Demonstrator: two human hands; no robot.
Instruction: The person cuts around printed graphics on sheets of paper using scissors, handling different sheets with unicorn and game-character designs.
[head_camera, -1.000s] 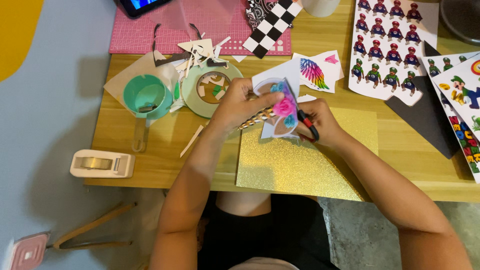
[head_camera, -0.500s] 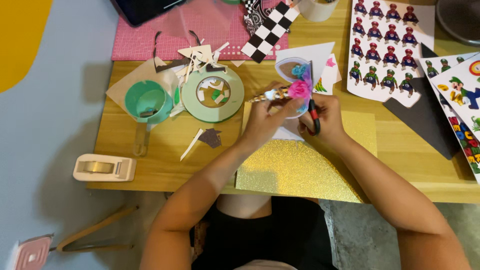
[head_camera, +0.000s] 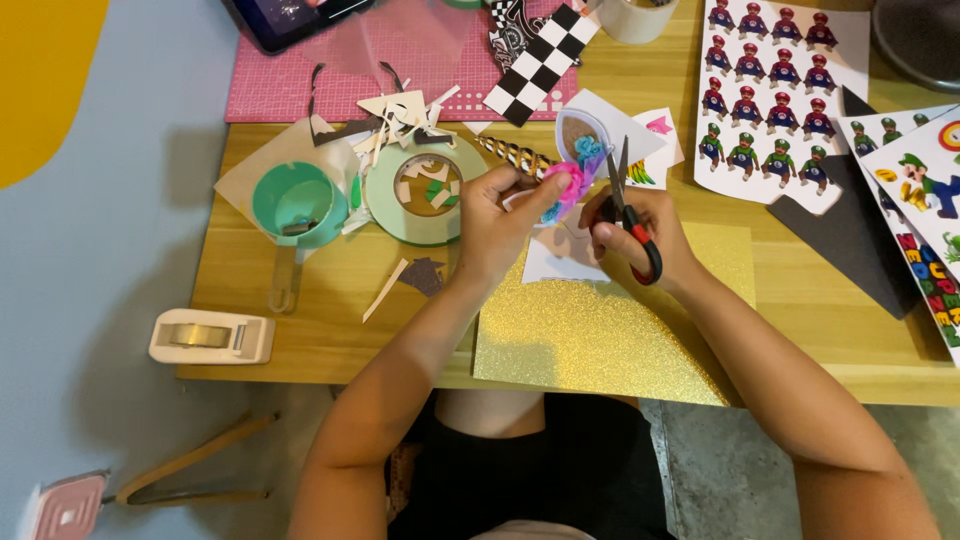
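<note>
Two bare hands work over a wooden table (head_camera: 300, 340), near the middle of its top. The left hand (head_camera: 497, 225) pinches a printed paper cutout (head_camera: 572, 175), pink and blue with a striped horn, fingers closed on its lower edge. The right hand (head_camera: 640, 232) grips red-handled scissors (head_camera: 628, 205), fingers through the loops, blades pointing up just beside the cutout's right side; whether the blades touch the paper cannot be told.

Under both hands lies a gold glitter sheet (head_camera: 610, 345), reaching the table's near edge, with a small white paper piece (head_camera: 555, 258) resting on its far edge. Left of the left hand sits a ring of pale green tape (head_camera: 424, 185) with paper scraps inside, and beside that a teal cup (head_camera: 297, 203) on brown paper. A white tape dispenser (head_camera: 211, 336) stands at the near left corner.

Along the far edge lie a pink cutting mat (head_camera: 300, 90) and a black-and-white checkered strip (head_camera: 540, 65). Sheets of small cartoon-figure stickers (head_camera: 770, 80) cover the far right side, next to a black paper sheet (head_camera: 850, 240).
</note>
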